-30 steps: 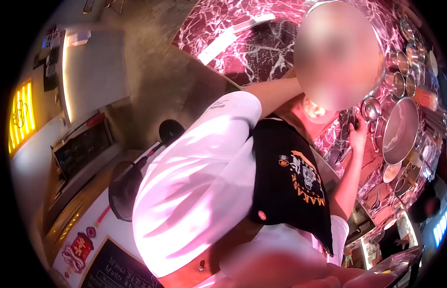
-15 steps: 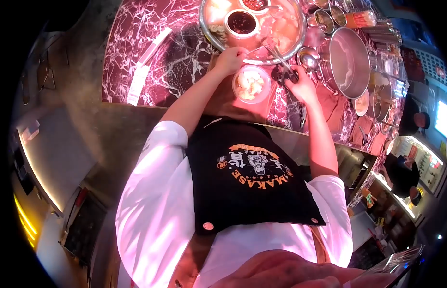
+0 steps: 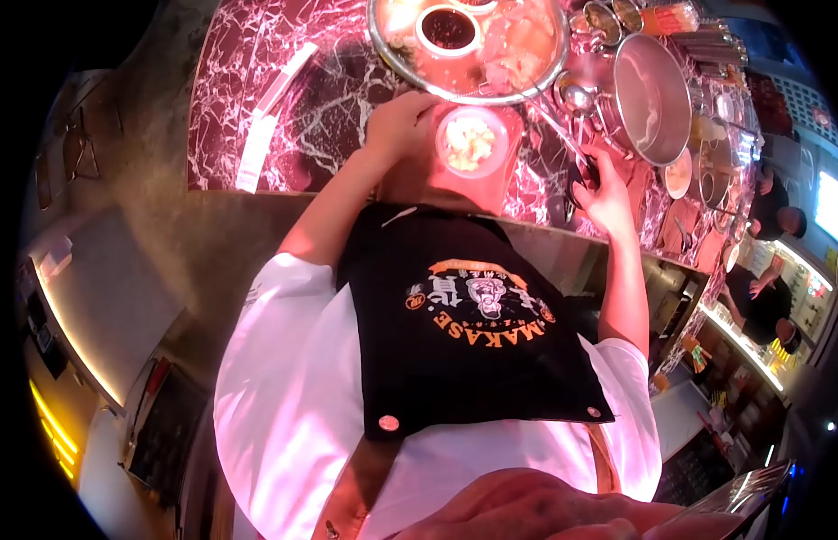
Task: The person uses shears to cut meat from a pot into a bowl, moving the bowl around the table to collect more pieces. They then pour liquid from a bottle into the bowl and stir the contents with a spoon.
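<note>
Across the marble counter (image 3: pixel 320 108), my right hand (image 3: pixel 606 184) is gripping a long metal utensil (image 3: pixel 552 126) and my left hand (image 3: pixel 396 121) is curling beside the small bowl (image 3: pixel 470 141), whether holding it I cannot tell, so a careless swing is risking tipping it.

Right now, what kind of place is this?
Probably a restaurant or food-stall serving counter: a marble counter holds a big metal tray of food, a steel pot and small cups, and the person wears a printed apron.
</note>
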### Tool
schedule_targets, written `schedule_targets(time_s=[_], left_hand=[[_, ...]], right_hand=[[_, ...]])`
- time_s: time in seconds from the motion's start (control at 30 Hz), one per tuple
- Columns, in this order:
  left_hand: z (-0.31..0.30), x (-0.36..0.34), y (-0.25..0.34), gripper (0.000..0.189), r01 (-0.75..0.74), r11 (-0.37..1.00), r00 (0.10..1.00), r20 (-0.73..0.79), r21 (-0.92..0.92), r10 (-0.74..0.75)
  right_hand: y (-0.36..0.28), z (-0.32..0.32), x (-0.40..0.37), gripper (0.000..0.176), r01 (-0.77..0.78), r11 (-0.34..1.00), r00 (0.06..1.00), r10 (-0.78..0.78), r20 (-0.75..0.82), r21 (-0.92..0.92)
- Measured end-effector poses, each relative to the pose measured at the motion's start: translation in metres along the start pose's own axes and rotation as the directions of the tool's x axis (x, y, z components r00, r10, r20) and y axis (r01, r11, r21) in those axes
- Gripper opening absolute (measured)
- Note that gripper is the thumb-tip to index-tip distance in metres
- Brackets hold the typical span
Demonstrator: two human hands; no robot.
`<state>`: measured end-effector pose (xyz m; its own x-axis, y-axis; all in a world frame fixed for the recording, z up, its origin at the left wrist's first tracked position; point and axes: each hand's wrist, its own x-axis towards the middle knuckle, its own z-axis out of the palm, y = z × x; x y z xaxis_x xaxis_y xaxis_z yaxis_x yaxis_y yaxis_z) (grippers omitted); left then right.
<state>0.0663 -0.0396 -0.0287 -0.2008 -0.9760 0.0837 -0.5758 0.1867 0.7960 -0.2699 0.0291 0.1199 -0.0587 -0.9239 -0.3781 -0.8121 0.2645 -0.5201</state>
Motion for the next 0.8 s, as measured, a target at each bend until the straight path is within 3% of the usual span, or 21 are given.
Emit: schedule_targets(time_s=[0.17, 0.2, 0.3, 0.33, 0.47, 0.53, 0.63, 0.67, 0.8], left_hand=[[-0.028, -0.063, 0.009, 0.023, -0.091, 0.993, 0.989, 0.124, 0.082, 0.08], [-0.026, -0.071, 0.006, 0.023, -0.089, 0.993, 0.988, 0.131, 0.08, 0.078], [-0.023, -0.09, -0.001, 0.023, -0.072, 0.995, 0.992, 0.112, 0.064, 0.064], [-0.022, -0.094, 0.0, 0.022, -0.061, 0.995, 0.993, 0.107, 0.083, 0.052], [-0.013, -0.101, 0.002, 0.018, -0.041, 0.991, 0.993, 0.114, 0.13, 0.026], [-0.012, -0.1, 0.003, 0.018, -0.023, 0.989, 0.992, 0.127, 0.149, 0.004], [-0.014, -0.097, 0.002, 0.015, -0.004, 0.987, 0.99, 0.138, 0.161, -0.018], [-0.015, -0.095, 0.002, 0.014, -0.009, 0.989, 0.99, 0.138, 0.15, -0.012], [-0.016, -0.089, 0.013, 0.018, -0.012, 0.989, 0.984, 0.177, 0.147, -0.014]], right_hand=[[-0.028, 0.031, -0.025, 0.059, 0.076, 0.994, 0.985, -0.063, 0.159, -0.074], [-0.036, 0.035, -0.028, 0.06, 0.0, 0.993, 0.975, 0.027, 0.219, -0.121], [-0.021, 0.058, -0.037, 0.06, 0.025, 0.998, 0.981, -0.014, 0.192, -0.052], [-0.017, 0.061, -0.039, 0.06, 0.095, 0.992, 0.983, -0.081, 0.166, -0.079], [-0.003, 0.067, -0.045, 0.058, 0.094, 0.98, 0.989, -0.071, 0.133, -0.178], [0.012, 0.062, -0.048, 0.057, 0.201, 0.956, 0.974, -0.171, 0.147, -0.216], [0.004, 0.033, -0.063, 0.057, 0.076, 0.97, 0.986, -0.037, 0.165, -0.231], [-0.013, 0.023, -0.066, 0.056, -0.025, 0.926, 0.979, 0.098, 0.177, -0.376], [-0.025, 0.023, -0.063, 0.054, 0.097, 0.892, 0.988, -0.034, 0.15, -0.44]])
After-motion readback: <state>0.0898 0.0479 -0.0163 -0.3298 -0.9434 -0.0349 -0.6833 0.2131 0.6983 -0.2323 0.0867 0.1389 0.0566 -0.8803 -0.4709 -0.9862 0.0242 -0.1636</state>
